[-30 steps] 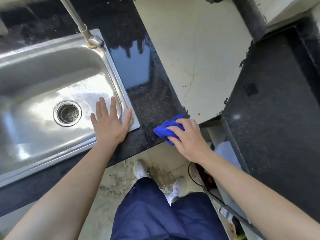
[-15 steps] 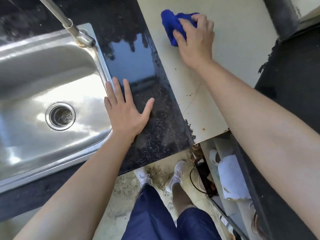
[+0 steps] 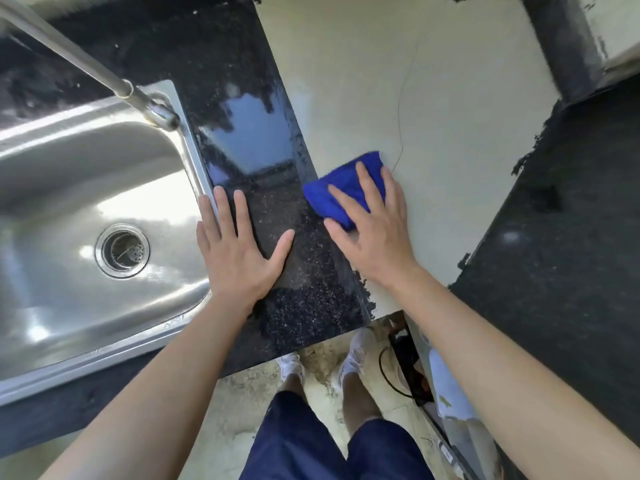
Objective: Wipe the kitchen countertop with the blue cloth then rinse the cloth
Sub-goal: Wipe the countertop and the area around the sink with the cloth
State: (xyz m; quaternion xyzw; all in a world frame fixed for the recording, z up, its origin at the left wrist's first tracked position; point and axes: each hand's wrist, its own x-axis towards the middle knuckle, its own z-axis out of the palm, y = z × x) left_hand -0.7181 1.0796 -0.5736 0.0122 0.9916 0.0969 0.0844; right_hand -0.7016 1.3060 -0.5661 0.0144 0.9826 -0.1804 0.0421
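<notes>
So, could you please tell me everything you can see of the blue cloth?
The blue cloth is a deep blue, fuzzy like microfibre, and bunched into a compact pad. It lies on the pale countertop, its left corner overlapping the black granite strip. The right hand presses it down with spread fingers, thumb at its near edge, covering part of it.

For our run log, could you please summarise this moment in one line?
phase: wiping; right hand presses blue cloth on pale countertop; left hand flat on black speckled stone; rinse: pending
</notes>
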